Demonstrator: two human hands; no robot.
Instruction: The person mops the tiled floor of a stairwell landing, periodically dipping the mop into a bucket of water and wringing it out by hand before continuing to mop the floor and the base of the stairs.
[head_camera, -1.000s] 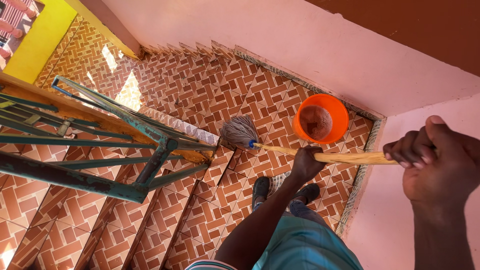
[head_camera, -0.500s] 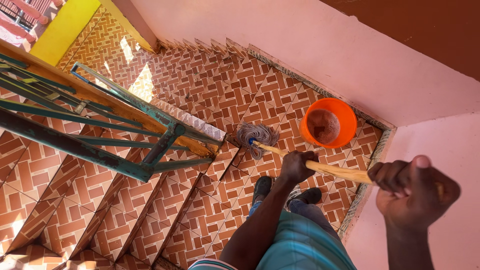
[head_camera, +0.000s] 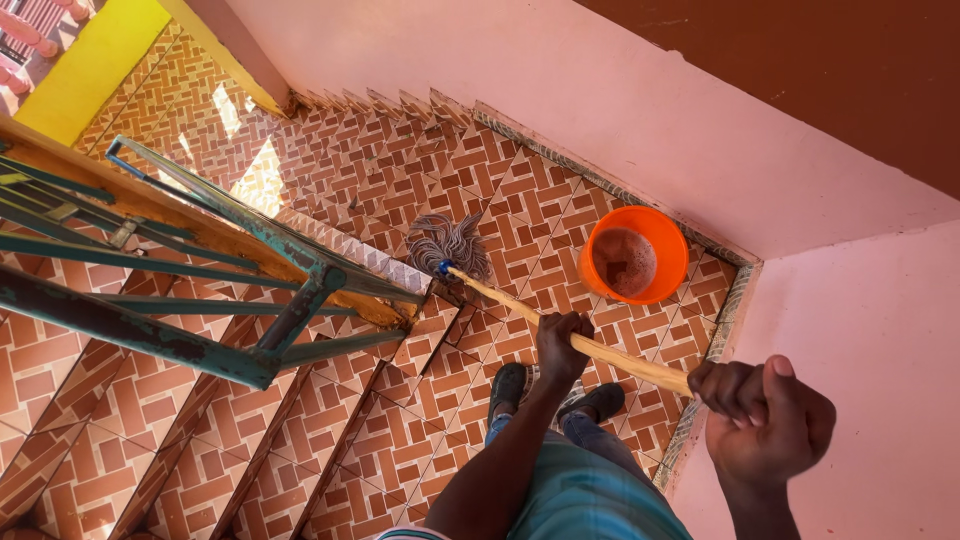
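Bright daylight, sharp focus, sun patches upper left.

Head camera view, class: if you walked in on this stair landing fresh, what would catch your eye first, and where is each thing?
The bright orange bucket with murky water stands on the tiled landing near the pink wall corner. The grey string mop lies spread on the tiles to its left, its wooden handle gripped by the left hand midway and the right hand at the end. A worn green metal railing fills the left side above the stairs.

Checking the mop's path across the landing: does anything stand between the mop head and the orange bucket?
Nothing visible does. Only bare tiled floor lies between the mop head and the orange bucket; the railing stands on the mop's other side.
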